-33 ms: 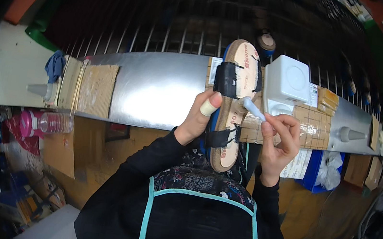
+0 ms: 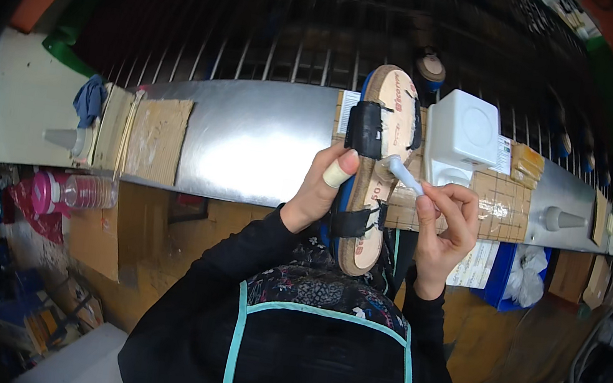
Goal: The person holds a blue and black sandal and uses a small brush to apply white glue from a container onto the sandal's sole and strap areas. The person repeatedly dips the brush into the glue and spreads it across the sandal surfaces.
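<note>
My left hand (image 2: pixel 323 182) grips a sandal (image 2: pixel 395 133) by its left edge, with the thumb, wrapped in a pale covering, pressed near a black strap. The sandal stands upright in the picture, its pale insole facing me, with black straps, a brown rim and blue along the side. In my right hand (image 2: pixel 446 233) a small brush (image 2: pixel 406 176) with a pale bluish handle is pinched between thumb and fingers. Its lighter tip touches the middle of the insole between the straps. The fingers behind the sandal are hidden.
Behind the metal bench (image 2: pixel 251 138) runs a dark rack of rods carrying another sandal (image 2: pixel 431 70). A white plastic container (image 2: pixel 468 131) stands right of the sandal. Grey cones (image 2: pixel 562 219) sit at both ends, cardboard (image 2: pixel 157 139) at left, a blue bin (image 2: pixel 501 275) below right.
</note>
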Demonstrator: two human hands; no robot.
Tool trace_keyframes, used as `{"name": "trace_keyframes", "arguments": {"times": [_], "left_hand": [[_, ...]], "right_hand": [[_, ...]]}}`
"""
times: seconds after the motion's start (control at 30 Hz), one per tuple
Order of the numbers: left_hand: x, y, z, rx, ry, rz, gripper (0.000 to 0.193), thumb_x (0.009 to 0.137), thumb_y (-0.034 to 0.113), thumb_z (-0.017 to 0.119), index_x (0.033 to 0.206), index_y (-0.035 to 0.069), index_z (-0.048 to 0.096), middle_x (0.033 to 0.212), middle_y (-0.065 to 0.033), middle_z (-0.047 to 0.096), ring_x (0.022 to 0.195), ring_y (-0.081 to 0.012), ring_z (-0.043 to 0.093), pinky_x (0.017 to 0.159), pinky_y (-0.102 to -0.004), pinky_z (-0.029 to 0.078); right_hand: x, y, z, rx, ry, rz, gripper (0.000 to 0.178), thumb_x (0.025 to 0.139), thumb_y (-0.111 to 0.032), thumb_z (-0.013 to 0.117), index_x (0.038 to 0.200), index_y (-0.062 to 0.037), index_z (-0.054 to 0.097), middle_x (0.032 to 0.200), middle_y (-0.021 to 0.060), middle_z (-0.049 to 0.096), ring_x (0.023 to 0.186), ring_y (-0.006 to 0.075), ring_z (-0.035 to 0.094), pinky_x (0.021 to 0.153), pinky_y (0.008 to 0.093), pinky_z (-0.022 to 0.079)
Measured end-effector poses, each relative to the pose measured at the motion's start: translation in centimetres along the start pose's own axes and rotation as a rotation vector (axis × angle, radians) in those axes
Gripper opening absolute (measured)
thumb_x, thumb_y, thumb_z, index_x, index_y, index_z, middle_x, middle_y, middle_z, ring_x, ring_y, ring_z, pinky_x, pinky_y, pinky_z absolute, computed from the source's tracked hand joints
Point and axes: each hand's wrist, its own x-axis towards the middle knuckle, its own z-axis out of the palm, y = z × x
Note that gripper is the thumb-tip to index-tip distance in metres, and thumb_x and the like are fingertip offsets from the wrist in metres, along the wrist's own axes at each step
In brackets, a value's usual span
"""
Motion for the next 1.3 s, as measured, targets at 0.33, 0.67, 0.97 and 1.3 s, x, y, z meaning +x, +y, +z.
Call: {"name": "trace_keyframes", "arguments": {"times": [0.33,0.67,0.97,1.3], "left_hand": [[-0.4,0.4,-0.9,0.252,0.067,0.087,0.081,0.085,0.066,0.054,0.121,-0.007,0.054,0.107,-0.0133,0.063,0.097,-0.0168,0.061,0.085,-0.0289,0.049],[-0.7,0.7,-1.2,0.347,0.108,0.192,0.078,0.085,0.065,0.056,0.115,-0.007,0.058,0.091,-0.0141,0.068,0.084,-0.0177,0.064,0.075,-0.0301,0.05],[-0.6,1.4,-1.3,0.336,0.04,0.12,0.088,0.083,0.071,0.054,0.12,-0.008,0.053,0.106,-0.0147,0.064,0.095,-0.0182,0.063,0.082,-0.0296,0.052],[0.1,1.6,-1.3,0.269,0.004,0.041,0.087,0.083,0.07,0.052,0.12,-0.008,0.053,0.105,-0.014,0.064,0.093,-0.0166,0.063,0.08,-0.0269,0.052]], "right_hand": [[1.1,0.7,2.2,-0.038,-0.011,-0.008,0.016,0.081,-0.005,0.074,0.097,-0.0055,0.075,0.089,0.0034,0.057,0.069,0.0103,0.047,0.061,0.0222,0.039],[3.1,0.7,3.0,-0.116,-0.022,-0.082,0.018,0.079,-0.009,0.076,0.097,-0.0077,0.075,0.088,0.0022,0.057,0.064,0.0098,0.045,0.068,0.0243,0.035],[4.7,1.1,2.4,-0.077,-0.032,-0.172,0.017,0.077,-0.009,0.077,0.094,-0.0077,0.076,0.087,0.0011,0.059,0.064,0.0086,0.048,0.068,0.0243,0.035],[4.2,1.9,1.2,-0.086,-0.113,-0.197,0.018,0.077,-0.007,0.077,0.094,-0.0066,0.075,0.086,0.0011,0.058,0.064,0.0097,0.047,0.066,0.0247,0.035]]}}
